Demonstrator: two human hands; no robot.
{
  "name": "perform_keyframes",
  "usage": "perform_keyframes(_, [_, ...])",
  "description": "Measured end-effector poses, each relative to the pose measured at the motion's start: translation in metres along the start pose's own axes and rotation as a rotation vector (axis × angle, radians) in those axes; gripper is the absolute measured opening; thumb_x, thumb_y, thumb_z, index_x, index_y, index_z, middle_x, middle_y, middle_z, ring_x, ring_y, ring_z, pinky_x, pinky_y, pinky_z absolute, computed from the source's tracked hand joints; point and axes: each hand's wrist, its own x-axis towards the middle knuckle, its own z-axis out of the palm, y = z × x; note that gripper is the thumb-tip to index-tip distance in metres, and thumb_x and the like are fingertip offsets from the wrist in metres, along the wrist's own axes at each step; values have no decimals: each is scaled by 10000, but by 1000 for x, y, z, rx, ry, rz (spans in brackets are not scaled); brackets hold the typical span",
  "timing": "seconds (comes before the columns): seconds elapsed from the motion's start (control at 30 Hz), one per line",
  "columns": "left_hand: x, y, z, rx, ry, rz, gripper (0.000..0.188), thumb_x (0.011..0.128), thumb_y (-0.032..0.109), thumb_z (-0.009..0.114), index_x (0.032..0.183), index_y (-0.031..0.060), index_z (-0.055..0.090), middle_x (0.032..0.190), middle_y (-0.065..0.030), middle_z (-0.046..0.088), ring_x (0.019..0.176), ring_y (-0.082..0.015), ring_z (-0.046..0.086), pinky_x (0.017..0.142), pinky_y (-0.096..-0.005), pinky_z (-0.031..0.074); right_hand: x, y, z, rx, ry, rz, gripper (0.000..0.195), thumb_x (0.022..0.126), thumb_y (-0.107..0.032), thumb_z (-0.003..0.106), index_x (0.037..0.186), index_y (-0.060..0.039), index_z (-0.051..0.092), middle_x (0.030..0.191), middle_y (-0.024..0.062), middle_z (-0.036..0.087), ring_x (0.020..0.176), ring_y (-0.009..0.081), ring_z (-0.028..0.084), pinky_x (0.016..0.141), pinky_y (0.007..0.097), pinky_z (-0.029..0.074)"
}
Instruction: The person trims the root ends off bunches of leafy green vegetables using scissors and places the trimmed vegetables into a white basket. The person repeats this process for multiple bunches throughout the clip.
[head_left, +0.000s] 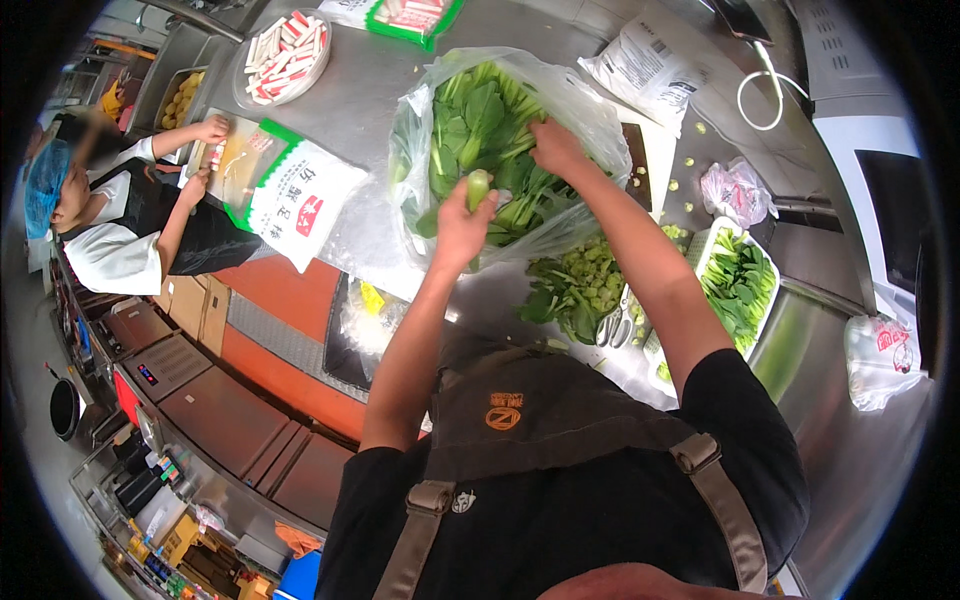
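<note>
A large clear plastic bag (600, 142) full of leafy green bok choy (484, 112) lies open on the steel counter. My left hand (465, 225) is closed around one bok choy (477, 189), its pale base pointing up, over the near left part of the bag. Inside the bag at the right, my right hand (553, 150) touches the stalks; its fingertips are partly among them, so its hold cannot be made out. Nearer my body lie a heap of cut bases and leaves (581, 277) and scissors (616, 327).
White baskets of greens (739, 281) stand at the right. A bowl of red-and-white sticks (283, 56) and a printed bag (300, 195) are at the left, beside a co-worker (127, 217) holding a stick. A white package (645, 71) and a cutting board (658, 161) lie behind.
</note>
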Motion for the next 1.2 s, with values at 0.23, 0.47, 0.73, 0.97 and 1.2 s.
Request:
perform_keyframes(0.23, [4, 8, -22, 210, 206, 136, 357, 904, 123, 822, 1227, 25, 706, 993, -70, 749, 857, -147, 674, 813, -301, 544, -16, -36, -64, 31, -10, -236, 264, 828, -140, 775, 1034, -47, 637, 1034, 137, 662, 1034, 369, 648, 886, 490, 523])
perform_keyframes(0.47, [20, 1, -10, 80, 0, 220, 283, 945, 47, 743, 1217, -13, 692, 982, -76, 746, 860, -160, 675, 824, -310, 544, -12, -101, -119, 467, -434, -199, 322, 808, -44, 742, 1124, -57, 684, 1152, 113, 683, 1188, 331, 618, 986, 454, 512])
perform_keyframes(0.73, [-9, -21, -37, -650, 315, -189, 298, 925, 53, 778, 1208, 38, 685, 1010, -40, 710, 860, -134, 655, 783, -289, 532, 31, -77, 7, -221, 67, -370, 276, 807, -78, 723, 1082, -60, 738, 1230, 162, 651, 1318, 381, 521, 1174, 616, 336])
perform_keyframes(0.97, [-3, -10, -32, -735, 286, -252, 392, 923, 96, 796, 1272, -12, 654, 1154, -85, 723, 954, -159, 663, 842, -314, 538, -17, -62, -70, 133, 59, -57, 226, 858, -248, 771, 1024, -95, 775, 1068, 173, 685, 1078, 376, 635, 955, 546, 486])
perform_keyframes(1.2, [25, -6, 21, -909, 244, -221, 359, 914, 96, 808, 1223, -17, 664, 1110, -75, 715, 958, -193, 690, 840, -350, 566, -67, -98, -52, 390, 22, -163, 369, 888, -292, 747, 1122, -8, 717, 1040, 207, 713, 961, 415, 696, 851, 492, 560])
